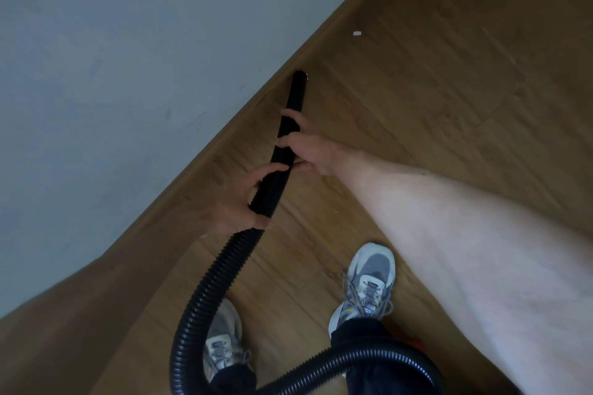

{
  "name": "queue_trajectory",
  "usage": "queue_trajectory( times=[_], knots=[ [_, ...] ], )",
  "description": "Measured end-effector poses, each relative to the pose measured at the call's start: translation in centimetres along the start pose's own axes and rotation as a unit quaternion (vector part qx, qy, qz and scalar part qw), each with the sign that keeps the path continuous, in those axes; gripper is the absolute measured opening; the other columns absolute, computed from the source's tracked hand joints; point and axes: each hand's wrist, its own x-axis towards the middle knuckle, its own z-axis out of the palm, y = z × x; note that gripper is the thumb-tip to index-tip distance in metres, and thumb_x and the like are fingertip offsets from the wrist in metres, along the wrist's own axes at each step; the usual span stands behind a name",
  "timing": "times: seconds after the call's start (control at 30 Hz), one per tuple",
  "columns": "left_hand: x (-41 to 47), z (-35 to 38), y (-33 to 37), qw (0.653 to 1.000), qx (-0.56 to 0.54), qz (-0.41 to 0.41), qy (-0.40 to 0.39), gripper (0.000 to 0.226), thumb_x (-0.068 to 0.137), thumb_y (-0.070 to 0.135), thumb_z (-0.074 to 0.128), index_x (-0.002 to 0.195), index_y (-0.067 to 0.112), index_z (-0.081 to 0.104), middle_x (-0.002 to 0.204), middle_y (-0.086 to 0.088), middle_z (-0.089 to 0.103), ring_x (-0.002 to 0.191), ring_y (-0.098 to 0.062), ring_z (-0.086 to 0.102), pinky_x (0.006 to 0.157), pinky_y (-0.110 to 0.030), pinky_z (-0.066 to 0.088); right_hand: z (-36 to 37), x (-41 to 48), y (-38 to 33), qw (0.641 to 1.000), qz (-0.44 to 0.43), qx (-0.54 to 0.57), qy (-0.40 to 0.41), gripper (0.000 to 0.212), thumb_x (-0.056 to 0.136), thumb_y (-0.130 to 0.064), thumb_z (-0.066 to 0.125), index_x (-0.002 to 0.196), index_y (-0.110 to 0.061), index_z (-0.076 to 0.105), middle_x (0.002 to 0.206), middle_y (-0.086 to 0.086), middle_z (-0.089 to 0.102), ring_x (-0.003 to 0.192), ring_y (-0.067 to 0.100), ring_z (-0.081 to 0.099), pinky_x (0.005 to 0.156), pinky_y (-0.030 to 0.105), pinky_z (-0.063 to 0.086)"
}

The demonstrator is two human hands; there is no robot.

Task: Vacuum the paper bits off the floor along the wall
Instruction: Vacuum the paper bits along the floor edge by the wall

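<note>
I see both hands on the black ribbed plastic vacuum hose (205, 285), which curves from the bottom edge up through the centre of the frame. The left hand (240, 205) wraps its fingers round the ribbed part just below centre. The right hand (309, 151) clamps the smooth black nozzle tube (296, 91) just above it. The tube's tip lies close against the brown skirting board (256, 96), under the pale grey-blue wall (112, 42). A small white paper bit (356, 33) lies on the brown wood-look floor (449, 90) toward the upper right, well apart from the tip. Grey-and-white sneakers (369, 282) stand at the bottom.
</note>
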Motion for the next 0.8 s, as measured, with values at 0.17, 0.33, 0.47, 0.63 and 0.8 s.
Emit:
queue_trajectory(
  times=[0.17,0.33,0.47,0.63,0.8],
  knots=[
    [1.6,0.7,1.3,1.0,-0.004,0.006,-0.001,0.095,0.078,0.0,0.078,0.141,0.053,0.03,0.124,0.018,0.046,0.118,-0.008,0.044,0.085,-0.018,0.045,-2.0,-0.1,-0.6,1.0,-0.006,-0.009,0.013,0.068,0.096,-0.002,0.053,0.148,-0.04,0.033,0.141,0.008,0.046,0.094,0.017,0.06,0.053,0.022,0.057],
    [2.9,1.3,3.2,1.0,0.008,-0.007,-0.012,0.095,0.08,0.004,0.078,0.143,0.054,0.028,0.11,0.026,0.041,0.093,0.001,0.049,0.072,-0.018,0.048,-4.2,-0.3,-1.2,1.0,-0.004,-0.014,0.018,0.068,0.095,0.0,0.052,0.148,-0.039,0.034,0.141,0.008,0.047,0.1,0.021,0.06,0.051,0.022,0.056],
    [3.5,1.6,4.8,0.999,0.026,-0.008,-0.025,0.096,0.081,0.005,0.077,0.145,0.054,0.025,0.108,0.029,0.038,0.091,0.005,0.046,0.07,-0.014,0.046,-5.9,-0.8,-1.5,0.999,-0.004,-0.012,0.033,0.067,0.095,0.0,0.052,0.147,-0.039,0.035,0.138,0.006,0.048,0.095,0.017,0.059,0.055,0.025,0.058],
    [3.8,2.0,7.4,0.998,0.048,-0.001,-0.043,0.097,0.081,0.002,0.075,0.149,0.049,0.023,0.123,0.013,0.044,0.108,-0.007,0.048,0.083,-0.022,0.048,-8.4,-1.7,-2.0,0.999,0.007,-0.001,0.042,0.068,0.095,-0.001,0.053,0.148,-0.039,0.034,0.135,0.004,0.048,0.095,0.016,0.059,0.057,0.026,0.058],
    [3.9,1.2,9.9,0.992,0.1,-0.006,-0.075,0.096,0.082,0.004,0.075,0.149,0.049,0.023,0.117,0.011,0.042,0.106,-0.009,0.047,0.08,-0.023,0.049,-9.7,-2.3,-2.3,0.999,0.014,0.011,0.041,0.065,0.095,-0.003,0.054,0.147,-0.039,0.036,0.133,0.005,0.048,0.099,0.02,0.058,0.069,0.033,0.059]
  ],
)
